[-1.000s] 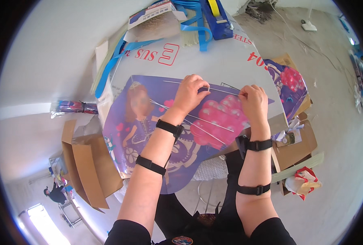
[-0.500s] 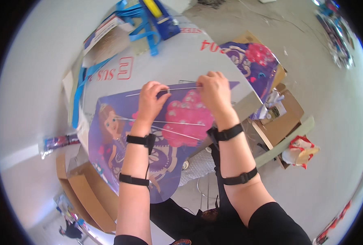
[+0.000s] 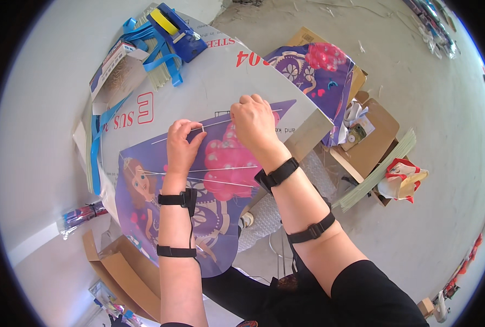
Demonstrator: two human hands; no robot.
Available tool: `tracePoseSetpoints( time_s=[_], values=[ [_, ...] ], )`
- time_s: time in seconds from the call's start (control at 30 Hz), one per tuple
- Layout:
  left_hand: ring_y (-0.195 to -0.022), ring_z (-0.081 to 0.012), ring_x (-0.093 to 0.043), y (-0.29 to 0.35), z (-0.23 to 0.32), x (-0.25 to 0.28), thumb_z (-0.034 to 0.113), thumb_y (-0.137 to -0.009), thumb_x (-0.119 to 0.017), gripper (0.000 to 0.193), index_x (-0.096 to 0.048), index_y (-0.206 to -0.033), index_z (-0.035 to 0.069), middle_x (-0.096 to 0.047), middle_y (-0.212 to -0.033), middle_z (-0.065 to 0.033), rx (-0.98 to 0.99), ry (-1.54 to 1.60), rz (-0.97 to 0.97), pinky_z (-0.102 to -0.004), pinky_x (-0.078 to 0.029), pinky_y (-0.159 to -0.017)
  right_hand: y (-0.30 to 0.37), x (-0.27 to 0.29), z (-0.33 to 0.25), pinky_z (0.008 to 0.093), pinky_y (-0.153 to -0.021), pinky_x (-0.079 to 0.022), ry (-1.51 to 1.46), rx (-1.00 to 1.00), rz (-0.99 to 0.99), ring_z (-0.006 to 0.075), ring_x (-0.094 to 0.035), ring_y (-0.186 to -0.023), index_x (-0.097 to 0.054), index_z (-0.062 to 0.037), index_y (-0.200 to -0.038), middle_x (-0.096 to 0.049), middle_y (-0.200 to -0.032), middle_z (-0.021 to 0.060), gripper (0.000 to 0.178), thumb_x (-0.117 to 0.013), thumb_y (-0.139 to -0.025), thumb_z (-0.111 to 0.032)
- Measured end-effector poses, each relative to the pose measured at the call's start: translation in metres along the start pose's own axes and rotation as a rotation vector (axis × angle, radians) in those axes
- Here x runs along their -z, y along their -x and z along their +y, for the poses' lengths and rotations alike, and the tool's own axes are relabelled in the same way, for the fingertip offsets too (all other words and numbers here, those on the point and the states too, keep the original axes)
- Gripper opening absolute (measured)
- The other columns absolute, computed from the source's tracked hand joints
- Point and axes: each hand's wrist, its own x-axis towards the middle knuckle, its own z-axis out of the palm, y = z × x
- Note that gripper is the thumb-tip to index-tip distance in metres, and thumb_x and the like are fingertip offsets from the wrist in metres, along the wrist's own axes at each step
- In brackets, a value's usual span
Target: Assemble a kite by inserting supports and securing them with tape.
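Note:
A purple printed kite sheet with a cartoon figure and a pink cluster lies over the table, its pointed tip to the right. Along its far edge runs a thin white rod. My left hand pinches at this rod, thumb and forefinger around a small whitish piece. A short way to the right, my right hand is closed on the same rod, its fingertips hidden behind the knuckles. Two more white rods cross the sheet nearer me, passing beneath my left wrist.
A blue tape dispenser and blue strap sit at the far left of the table. Another printed sheet lies beyond the right edge. Open cardboard boxes flank both sides, with a bundle of pale sticks at right.
The whole view has shifted, so the table sits further left. My right hand is slightly closer to my left hand, and the rod's right end now shows beyond it.

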Motion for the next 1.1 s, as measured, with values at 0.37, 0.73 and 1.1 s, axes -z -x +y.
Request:
tracePoseSetpoints(
  time_s=[0.37,0.73,1.1],
  values=[
    [-0.091,-0.0275,-0.057,-0.0001,-0.0022,-0.0006,0.011,-0.068,-0.078,0.022,-0.067,-0.087,0.009,-0.060,-0.093,-0.0078,-0.016,0.007,0.021,-0.0360,-0.046,-0.080,-0.0013,-0.0017,-0.0037,0.0368,-0.080,-0.045,0.004,-0.004,-0.011,0.0257,-0.056,-0.089,-0.068,-0.0088,-0.072,-0.060,-0.082,0.0053,0.009,-0.064,-0.067,-0.003],
    [-0.091,-0.0277,-0.059,-0.0008,-0.0005,0.0007,0.009,-0.066,-0.079,0.026,-0.067,-0.089,0.008,-0.062,-0.093,-0.0072,-0.029,0.021,0.022,-0.0347,-0.047,-0.081,-0.0009,-0.0032,-0.0006,0.0379,-0.080,-0.045,0.007,0.035,0.020,0.0268,-0.057,-0.089,-0.066,-0.0077,-0.070,-0.059,-0.080,0.0069,0.008,-0.063,-0.064,-0.003],
    [-0.095,-0.0255,-0.059,-0.0003,-0.0043,0.0023,0.012,-0.067,-0.079,0.032,-0.065,-0.096,0.006,-0.062,-0.096,-0.0071,-0.044,-0.021,-0.005,-0.0342,-0.047,-0.085,-0.0011,-0.0016,-0.0016,0.0377,-0.079,-0.044,-0.029,0.047,0.006,0.0268,-0.056,-0.087,-0.065,-0.0071,-0.067,-0.058,-0.079,0.0067,0.006,-0.063,-0.064,-0.003]
  ],
)
